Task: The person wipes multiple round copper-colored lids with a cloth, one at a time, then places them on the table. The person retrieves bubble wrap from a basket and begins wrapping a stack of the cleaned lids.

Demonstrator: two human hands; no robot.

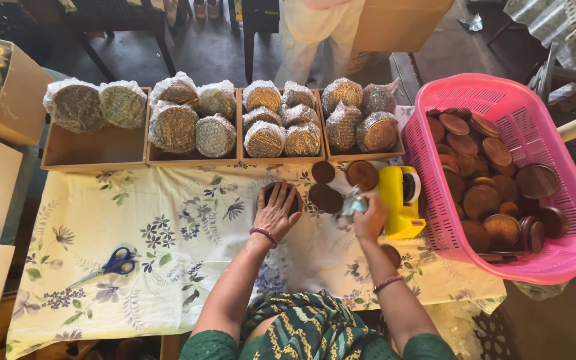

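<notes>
The left hand [277,212] lies flat, fingers spread, on top of a round brown dish [281,195] that sits on the table. The dish looks smooth and wooden, and only its edge peeks out past the fingers. The right hand [370,217] is closed around a crumpled bit of shiny clear wrap [353,201], just right of the dish. Between the two hands lie flat round brown lids [325,197], and another brown dish [363,175] rests just behind them. Beside the right hand stands a yellow plastic tape holder [400,200].

All of this rests on a soft cloth [168,253] with blue and grey flowers on it. Blue-handled scissors [109,265] lie far to the left on the cloth. At the right, a pink plastic basket [535,120] with holes in its walls is full of more round brown dishes and lids. Along the back, low cardboard trays [95,150] hold round bundles [265,139] wrapped in bubbly plastic.
</notes>
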